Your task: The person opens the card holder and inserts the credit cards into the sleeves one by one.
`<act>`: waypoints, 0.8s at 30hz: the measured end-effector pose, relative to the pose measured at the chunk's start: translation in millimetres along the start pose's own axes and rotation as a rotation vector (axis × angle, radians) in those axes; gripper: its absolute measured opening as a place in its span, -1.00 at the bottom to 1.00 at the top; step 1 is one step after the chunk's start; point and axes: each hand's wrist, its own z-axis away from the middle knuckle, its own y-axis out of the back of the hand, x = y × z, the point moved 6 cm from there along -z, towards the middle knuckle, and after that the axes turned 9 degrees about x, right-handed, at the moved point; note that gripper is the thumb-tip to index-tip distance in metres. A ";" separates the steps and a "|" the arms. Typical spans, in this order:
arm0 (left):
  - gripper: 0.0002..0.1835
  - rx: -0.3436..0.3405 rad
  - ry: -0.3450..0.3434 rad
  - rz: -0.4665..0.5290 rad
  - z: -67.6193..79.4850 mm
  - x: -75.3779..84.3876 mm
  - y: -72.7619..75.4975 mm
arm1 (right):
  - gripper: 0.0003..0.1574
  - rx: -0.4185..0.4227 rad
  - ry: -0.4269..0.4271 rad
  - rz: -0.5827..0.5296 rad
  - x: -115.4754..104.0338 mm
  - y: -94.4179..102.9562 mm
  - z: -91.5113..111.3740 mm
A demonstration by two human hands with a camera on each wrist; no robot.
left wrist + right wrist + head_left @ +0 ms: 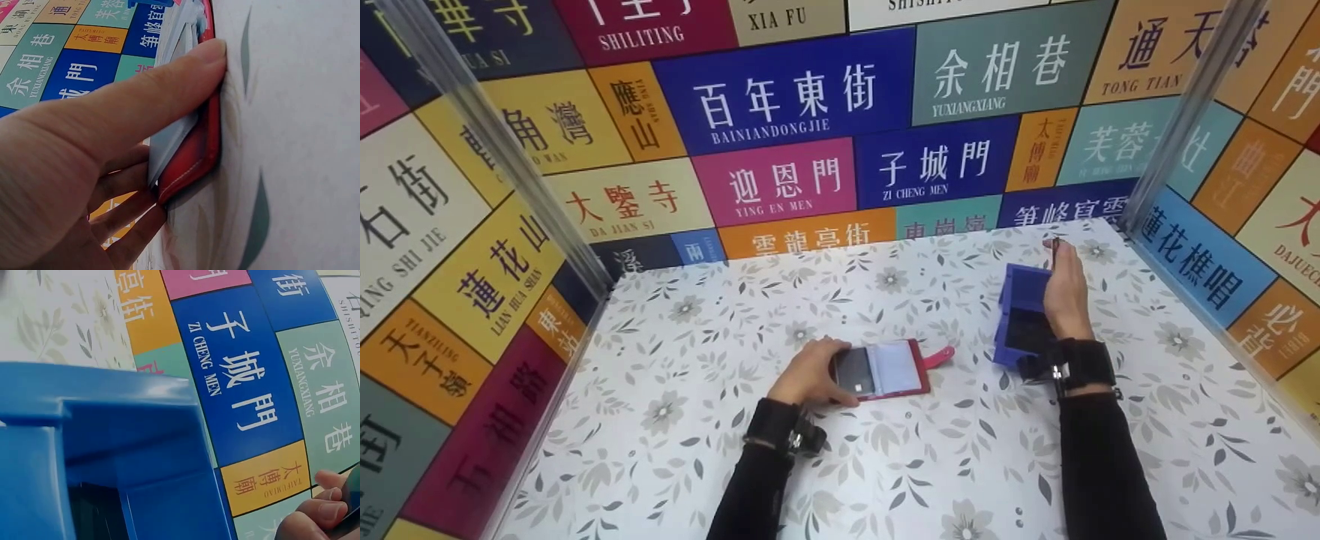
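Observation:
An open red card holder (915, 367) with clear plastic sleeves lies on the patterned table. My left hand (808, 373) grips its left end, thumb along the near edge and fingers on the far side. In the left wrist view, the thumb presses the red cover (194, 149) and the fingers reach behind the sleeves. To the right stands a blue plastic box (1024, 281) with a dark inside. My right hand (1067, 292) is raised at the box's right side, pinching a thin dark flat piece (353, 498); its kind I cannot tell.
A pink strap (940, 358) sticks out from the card holder's right edge towards the box. Panels with colourful street-name signs (784, 90) rise behind the table and on both sides. Clear corner posts (1185, 112) stand at the back corners.

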 end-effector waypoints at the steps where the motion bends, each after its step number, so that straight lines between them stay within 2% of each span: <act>1: 0.08 0.002 -0.004 0.001 -0.8 0.5 0.3 | -0.20 0.004 -0.012 -0.015 -0.1 0.1 -0.4; 8: 0.08 0.010 -0.012 0.002 -4.8 2.7 2.2 | -0.67 0.088 -0.056 -0.239 -6.4 3.8 -2.2; 13: 0.08 0.018 -0.014 0.008 -6.0 3.8 2.9 | -0.90 0.059 -0.117 -0.375 -9.2 4.4 -3.0; 18: 0.08 0.020 -0.012 0.011 -5.4 2.2 1.8 | -0.92 0.042 -0.120 -0.425 -7.5 2.3 -4.5; 24: 0.06 0.008 -0.010 0.018 -0.4 -2.5 -2.2 | -0.91 0.005 -0.135 -0.398 3.5 -5.8 -1.7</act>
